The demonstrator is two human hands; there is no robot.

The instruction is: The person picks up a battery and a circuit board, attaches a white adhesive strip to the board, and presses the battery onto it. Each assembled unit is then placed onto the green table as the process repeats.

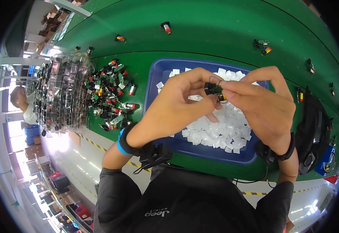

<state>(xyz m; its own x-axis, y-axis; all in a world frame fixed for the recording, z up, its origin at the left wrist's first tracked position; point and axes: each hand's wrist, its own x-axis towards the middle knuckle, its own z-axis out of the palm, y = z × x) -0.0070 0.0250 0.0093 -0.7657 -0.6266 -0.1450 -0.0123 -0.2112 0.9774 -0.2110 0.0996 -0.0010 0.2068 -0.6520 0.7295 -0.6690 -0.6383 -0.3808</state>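
Observation:
Both hands meet above a blue tray [200,152] that holds many small white square pieces [212,132]. Between my fingertips is a small electronic assembly [215,88], with a black round part, a bit of green board, a yellow cylindrical end and a thin dark wire loop. My left hand [181,103] grips its black side between thumb and fingers. My right hand [260,99] pinches at its other side, near the wire and the yellow end. The fingers hide part of the assembly.
Left of the tray lies a heap of similar assemblies [109,95], beside tall stacks of clear plastic trays [62,93]. Single assemblies [166,28] are spread along the green bench [208,27]. A black bag [313,132] stands at the right. Another person [23,103] is far left.

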